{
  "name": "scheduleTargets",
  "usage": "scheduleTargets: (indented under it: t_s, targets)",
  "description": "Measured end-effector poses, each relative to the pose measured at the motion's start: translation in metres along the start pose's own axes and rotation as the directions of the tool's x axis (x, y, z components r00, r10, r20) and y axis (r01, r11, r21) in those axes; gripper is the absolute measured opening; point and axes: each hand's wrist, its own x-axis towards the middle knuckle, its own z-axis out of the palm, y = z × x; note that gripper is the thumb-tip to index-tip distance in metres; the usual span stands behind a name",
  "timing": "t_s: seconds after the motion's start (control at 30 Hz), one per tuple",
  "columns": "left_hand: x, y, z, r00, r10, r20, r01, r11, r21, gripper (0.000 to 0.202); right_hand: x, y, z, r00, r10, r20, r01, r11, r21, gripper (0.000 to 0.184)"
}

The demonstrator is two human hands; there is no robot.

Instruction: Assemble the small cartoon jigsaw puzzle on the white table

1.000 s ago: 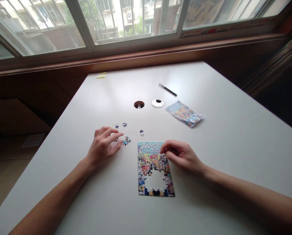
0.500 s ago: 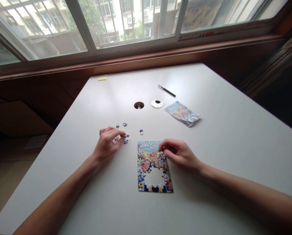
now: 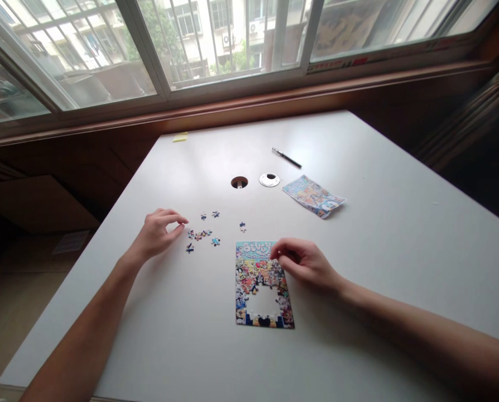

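Note:
My left hand is at the left of the loose jigsaw pieces, thumb and forefinger nearly meeting in a pinch; anything between the tips is too small to make out. One dark piece lies just below these fingertips, and a light-blue piece is farther right. My right hand is curled over the upper right of a partly filled jigsaw puzzle, fingertips by its printed title. Whether those fingers hold a piece is hidden. A pale gap without pieces shows in the puzzle's lower middle.
A creased picture sheet lies beyond my right hand. Behind it are a pen, a round cover and a cable hole in the white table. A yellow sticky note is at the far edge, below the window.
My left hand has moved left, off the loose pieces, uncovering several of them. The piece seen at its fingertips before is no longer visible there. My right hand stays at the puzzle.

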Motion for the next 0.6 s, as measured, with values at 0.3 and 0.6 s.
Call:
scheduleTargets:
  t_s: [0.3,0.6]
  targets:
    - [-0.009,0.011,-0.024,0.941,0.230,0.250,-0.205,0.971,-0.123,0.011,-0.001,0.001,0.000,1.000,0.006,-0.001,-0.006,1.000,-0.002,0.017]
    - [-0.008,0.018,-0.021,0.911,0.228,0.343,-0.149,0.959,-0.242,0.012,-0.001,0.000,-0.001,1.000,0.023,-0.020,-0.023,1.000,0.014,0.017]
